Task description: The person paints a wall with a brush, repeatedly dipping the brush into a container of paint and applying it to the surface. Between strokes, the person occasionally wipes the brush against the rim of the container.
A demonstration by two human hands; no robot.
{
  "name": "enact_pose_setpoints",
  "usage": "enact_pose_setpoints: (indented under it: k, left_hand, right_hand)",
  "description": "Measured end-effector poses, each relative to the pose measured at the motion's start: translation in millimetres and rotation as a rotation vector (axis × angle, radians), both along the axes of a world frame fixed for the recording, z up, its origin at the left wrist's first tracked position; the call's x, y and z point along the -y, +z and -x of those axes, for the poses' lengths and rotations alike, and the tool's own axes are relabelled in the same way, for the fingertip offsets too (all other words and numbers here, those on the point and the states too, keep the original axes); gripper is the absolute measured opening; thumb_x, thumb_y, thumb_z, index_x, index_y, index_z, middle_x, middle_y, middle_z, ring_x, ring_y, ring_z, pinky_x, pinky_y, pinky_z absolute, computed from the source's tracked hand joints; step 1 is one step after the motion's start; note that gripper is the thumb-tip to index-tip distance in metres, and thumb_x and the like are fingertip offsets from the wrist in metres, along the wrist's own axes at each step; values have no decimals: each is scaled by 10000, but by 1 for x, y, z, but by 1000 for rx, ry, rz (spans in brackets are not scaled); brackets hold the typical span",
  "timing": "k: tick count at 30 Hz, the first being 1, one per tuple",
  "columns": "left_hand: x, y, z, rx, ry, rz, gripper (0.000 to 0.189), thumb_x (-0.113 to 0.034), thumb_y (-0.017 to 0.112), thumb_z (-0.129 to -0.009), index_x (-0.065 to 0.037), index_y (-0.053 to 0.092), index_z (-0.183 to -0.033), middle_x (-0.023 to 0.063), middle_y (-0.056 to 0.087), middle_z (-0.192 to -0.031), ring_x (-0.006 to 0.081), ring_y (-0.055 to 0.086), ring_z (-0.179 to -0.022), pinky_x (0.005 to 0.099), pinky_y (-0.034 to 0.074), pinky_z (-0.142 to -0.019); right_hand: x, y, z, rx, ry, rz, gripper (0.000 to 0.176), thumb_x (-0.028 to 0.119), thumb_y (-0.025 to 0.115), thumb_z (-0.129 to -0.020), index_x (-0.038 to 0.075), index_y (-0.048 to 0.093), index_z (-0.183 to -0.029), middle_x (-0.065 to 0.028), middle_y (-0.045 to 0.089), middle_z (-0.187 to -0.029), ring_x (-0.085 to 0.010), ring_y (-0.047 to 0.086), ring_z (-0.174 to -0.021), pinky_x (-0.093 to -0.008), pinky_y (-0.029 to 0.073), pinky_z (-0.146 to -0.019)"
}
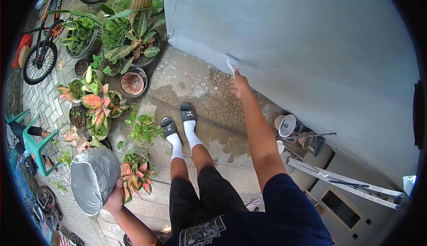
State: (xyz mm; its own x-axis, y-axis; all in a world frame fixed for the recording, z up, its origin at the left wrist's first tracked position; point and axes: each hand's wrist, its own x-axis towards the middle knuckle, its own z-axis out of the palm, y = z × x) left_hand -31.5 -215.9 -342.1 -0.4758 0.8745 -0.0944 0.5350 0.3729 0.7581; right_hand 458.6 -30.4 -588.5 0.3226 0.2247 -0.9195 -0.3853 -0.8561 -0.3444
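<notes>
My right hand [239,84] is closed round the pale handle of a paintbrush [232,62]. The brush's bristles touch the lower part of the grey-blue wall [284,28], beside a darker streak. Out to the left, my left hand [116,196] grips the side of a paint container [95,179]. Its outside looks crumpled and grey, and smooth grey paint shows at its tilted opening. The left fingers are partly hidden behind the container.
Potted plants [100,104] crowd the left side, close to my feet in black sandals [187,112]. A ladder [347,183] and several buckets [285,124] stand along the wall at right. Further left are a bicycle [40,61] and a green plastic chair [36,144] with a person nearby.
</notes>
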Motion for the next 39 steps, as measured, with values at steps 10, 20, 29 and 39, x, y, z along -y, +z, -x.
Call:
enact_pose_setpoints:
  k: [10,20,29,39]
  left_hand:
    - [-23,-4,-40,325,9,-65,533,-157,808,-733,51,540,-1144,150,603,-1119,246,605,-870,384,477,-865]
    - [-11,-12,-66,422,10,10,737,-179,841,-699,58,447,-1274,174,550,-1234,276,556,-1077,395,423,-969]
    - [-17,14,-35,331,-163,-54,387,-133,742,-813,49,563,-1105,121,654,-898,233,643,-805,403,533,-781]
    - [-13,-6,-44,460,17,147,579,-226,805,-755,41,528,-1188,134,639,-1049,257,616,-915,376,492,-843]
  right_hand:
    - [68,238,23,545,-77,-856,363,401,383,-1010,87,462,-845,0,435,-627,-52,348,-459,-202,256,-383]
    - [9,-73,32,894,15,-799,455,469,348,-1001,72,417,-788,-19,411,-613,-104,383,-484,-250,303,-392]
    - [8,13,-7,79,-79,-210,403,419,378,-1005,56,443,-843,3,360,-588,-71,281,-423,-234,195,-344]
    - [43,291,2,657,-283,-1270,413,467,336,-1007,103,451,-847,7,444,-620,-59,308,-409,-211,231,-356]
